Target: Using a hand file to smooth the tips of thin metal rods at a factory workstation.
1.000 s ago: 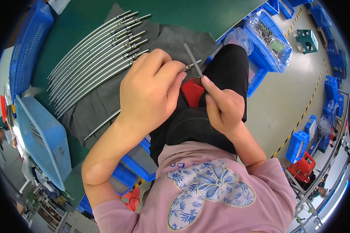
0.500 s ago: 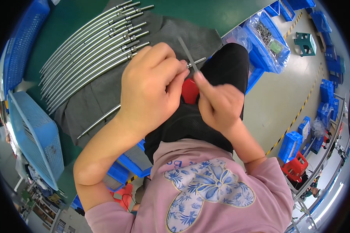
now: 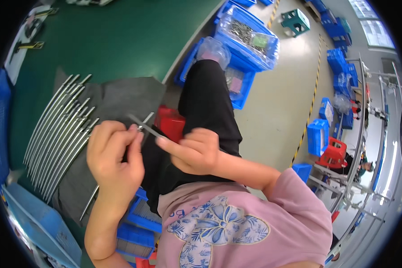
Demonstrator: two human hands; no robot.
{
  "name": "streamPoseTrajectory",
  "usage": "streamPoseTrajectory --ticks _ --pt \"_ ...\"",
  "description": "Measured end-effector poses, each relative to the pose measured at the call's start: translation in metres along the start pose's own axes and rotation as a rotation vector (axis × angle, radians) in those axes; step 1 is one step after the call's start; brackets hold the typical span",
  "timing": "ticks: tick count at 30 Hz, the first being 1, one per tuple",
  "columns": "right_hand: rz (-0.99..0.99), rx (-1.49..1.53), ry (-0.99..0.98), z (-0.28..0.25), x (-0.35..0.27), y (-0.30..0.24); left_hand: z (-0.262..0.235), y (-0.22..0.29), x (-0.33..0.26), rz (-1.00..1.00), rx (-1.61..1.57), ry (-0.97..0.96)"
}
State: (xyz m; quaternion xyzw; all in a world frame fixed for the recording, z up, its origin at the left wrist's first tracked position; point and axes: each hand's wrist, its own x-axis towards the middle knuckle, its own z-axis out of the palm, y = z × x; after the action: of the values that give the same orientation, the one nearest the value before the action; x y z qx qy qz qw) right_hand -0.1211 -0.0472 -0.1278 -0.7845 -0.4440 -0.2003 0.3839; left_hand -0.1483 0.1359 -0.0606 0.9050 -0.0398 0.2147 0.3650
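My left hand [image 3: 114, 154] is closed round a slim metal rod [image 3: 89, 203]. The rod's thin stepped end pokes out past the thumb and fingertips. In my right hand [image 3: 194, 152] is a thin flat grey strip [image 3: 151, 130], file-like in shape, pinched with the forefinger stretched along it. The strip crosses the rod close to its end; whether they touch I cannot tell. Several similar metal rods [image 3: 60, 138] lie side by side on a dark grey cloth [image 3: 125, 96], left of my left hand. My palm hides the held rod's middle.
The cloth lies on a green table [image 3: 120, 40]. Light blue basket [image 3: 40, 223] stands at lower left. Beyond my knee are blue bins, one with small metal parts [image 3: 241, 33] in plastic. A red stool [image 3: 169, 121] shows beside my leg; blue boxes [image 3: 318, 136] stand at right.
The head view has turned, so table, rods and both hands appear further left and lower. Both hands keep their hold, and the strip still crosses the rod's end.
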Motion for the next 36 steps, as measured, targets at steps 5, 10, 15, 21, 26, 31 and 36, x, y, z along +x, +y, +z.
streamPoseTrajectory --ticks 5,10,15,21,26,31,36 --pt "0.024 0.045 0.081 0.019 -0.002 0.003 0.000 -0.005 0.000 0.005 -0.022 -0.008" --pt "-0.045 0.113 0.213 0.029 0.030 0.010 -0.004 0.000 -0.001 -0.020 -0.013 -0.054" --pt "-0.059 0.068 0.179 0.035 -0.003 0.021 -0.001 -0.005 0.000 0.019 -0.023 -0.085" --pt "-0.059 0.098 0.156 0.033 -0.017 0.022 0.000 -0.003 -0.001 0.011 -0.012 -0.059" --pt "-0.110 0.195 0.254 0.045 0.020 0.019 -0.005 -0.001 -0.004 -0.022 -0.002 -0.063" --pt "-0.174 0.095 0.171 0.037 0.010 0.031 -0.002 -0.003 0.001 0.060 0.038 -0.031" --pt "-0.137 0.099 0.058 0.026 -0.020 0.046 0.009 -0.001 0.008 0.031 -0.018 -0.005"
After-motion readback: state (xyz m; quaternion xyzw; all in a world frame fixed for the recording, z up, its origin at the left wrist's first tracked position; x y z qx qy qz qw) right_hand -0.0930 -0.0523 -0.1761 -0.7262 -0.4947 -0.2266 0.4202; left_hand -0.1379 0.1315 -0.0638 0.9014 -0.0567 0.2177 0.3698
